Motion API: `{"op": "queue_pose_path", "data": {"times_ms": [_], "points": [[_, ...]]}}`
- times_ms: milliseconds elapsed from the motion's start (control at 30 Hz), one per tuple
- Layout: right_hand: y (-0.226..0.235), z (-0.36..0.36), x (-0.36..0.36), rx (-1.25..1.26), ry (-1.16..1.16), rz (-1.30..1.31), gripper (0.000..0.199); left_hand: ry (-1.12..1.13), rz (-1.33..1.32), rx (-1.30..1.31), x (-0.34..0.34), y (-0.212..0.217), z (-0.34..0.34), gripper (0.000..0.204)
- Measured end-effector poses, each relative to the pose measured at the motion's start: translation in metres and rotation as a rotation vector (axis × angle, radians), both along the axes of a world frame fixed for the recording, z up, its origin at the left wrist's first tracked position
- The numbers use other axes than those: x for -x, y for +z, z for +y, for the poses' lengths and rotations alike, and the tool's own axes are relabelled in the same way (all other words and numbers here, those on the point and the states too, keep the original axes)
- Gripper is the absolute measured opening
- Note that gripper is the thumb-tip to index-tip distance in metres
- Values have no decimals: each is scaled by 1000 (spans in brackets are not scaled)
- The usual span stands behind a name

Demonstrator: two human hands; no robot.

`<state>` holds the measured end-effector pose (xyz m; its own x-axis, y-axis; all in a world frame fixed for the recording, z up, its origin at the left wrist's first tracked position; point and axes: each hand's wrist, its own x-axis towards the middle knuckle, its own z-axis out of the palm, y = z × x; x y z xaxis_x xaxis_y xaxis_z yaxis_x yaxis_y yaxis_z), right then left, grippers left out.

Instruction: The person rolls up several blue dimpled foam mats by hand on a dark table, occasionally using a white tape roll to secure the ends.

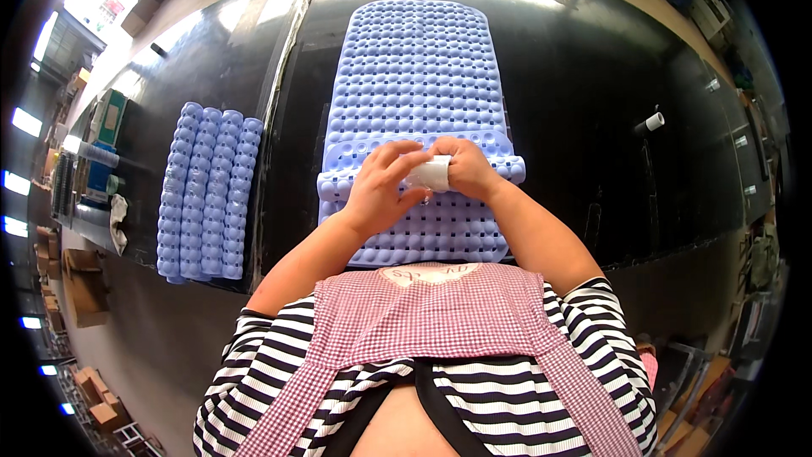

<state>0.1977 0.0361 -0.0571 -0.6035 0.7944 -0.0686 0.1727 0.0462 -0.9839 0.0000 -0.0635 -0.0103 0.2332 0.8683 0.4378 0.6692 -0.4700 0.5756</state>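
A white roll of tape point(434, 173) is between my hands, above a blue bubble-textured mat rolled into a tube point(338, 184). My right hand point(470, 171) is closed around the right side of the tape roll. My left hand point(385, 184) curves around its left side, with fingers above and thumb below; the exact fingertip contact is partly hidden. The rolled mat lies crosswise on flat blue mats point(419, 68) that stretch away from me and also show on the near side, by my apron.
Several rolled blue mats point(211, 195) lie side by side on the black table point(592, 118) at the left. A seam strip point(288, 51) crosses the tabletop beside them. Boxes and tools point(101, 156) sit at the far left edge. A short white tube point(654, 122) is at the right.
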Motion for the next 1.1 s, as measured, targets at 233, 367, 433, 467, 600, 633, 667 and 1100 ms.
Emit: {"op": "queue_pose_path", "data": {"times_ms": [233,367,433,467,600,633,667,1100], "points": [[-2,-15,-10,-473,6,-80,81,-92,1,255,-9,27,17,11],[-3,-56,-23,-710,41,-22,119,37,-35,406,-3,8,56,10],[-7,-74,-24,-716,42,64,130,21,28,490,4,-20,67,14],[-8,-82,-26,-712,31,84,134,-13,93,570,3,-25,71,18],[-16,-89,-29,-632,-5,115,142,41,432,585,-7,-30,64,32],[-19,-83,-28,-626,-18,98,140,54,436,640,-4,-26,68,32],[-17,-79,-22,-617,-20,87,138,61,436,643,4,-28,66,32],[-2,78,36,13,-36,180,54,240,539,52,29,-53,2,82]]}}
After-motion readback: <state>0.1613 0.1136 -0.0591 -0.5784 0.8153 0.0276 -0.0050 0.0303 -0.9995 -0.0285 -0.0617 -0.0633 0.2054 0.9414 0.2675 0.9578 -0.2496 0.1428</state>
